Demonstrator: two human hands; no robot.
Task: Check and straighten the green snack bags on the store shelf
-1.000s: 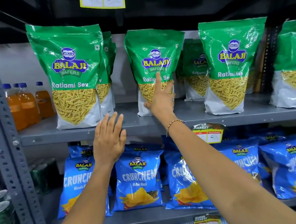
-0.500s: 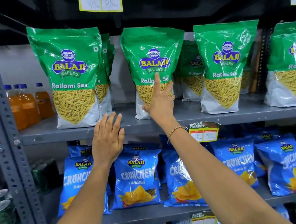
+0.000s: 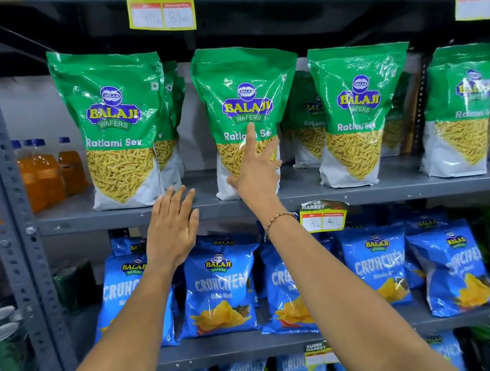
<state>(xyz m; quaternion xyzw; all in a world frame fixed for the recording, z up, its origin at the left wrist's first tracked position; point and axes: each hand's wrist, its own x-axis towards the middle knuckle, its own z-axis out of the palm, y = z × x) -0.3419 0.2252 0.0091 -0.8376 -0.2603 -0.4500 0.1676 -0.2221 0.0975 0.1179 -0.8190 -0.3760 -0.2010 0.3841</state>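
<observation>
- Four green snack bags were seen standing upright in a front row on the grey metal shelf (image 3: 271, 199), with more green bags partly hidden behind them
- The right hand (image 3: 256, 174) was laid flat against the lower front of the second green bag (image 3: 245, 102), index finger stretched up to the printed name, the other fingers spread over the yellow window; the grip was apart, pressed on the bag and not closed around it
- A beaded bracelet (image 3: 277, 220) was worn on the right wrist
- The left hand (image 3: 172, 228) was held in front of the shelf edge, just below and right of the first green bag (image 3: 115, 125), fingers straight and together, nothing held; whether the fingertips touched the shelf could not be told
- The third green bag (image 3: 356, 111) and fourth green bag (image 3: 464, 108) were left standing to the right, untouched
- Blue chip bags (image 3: 221, 287) were lined on the shelf below, and orange drink bottles (image 3: 45, 174) were stood at the left
</observation>
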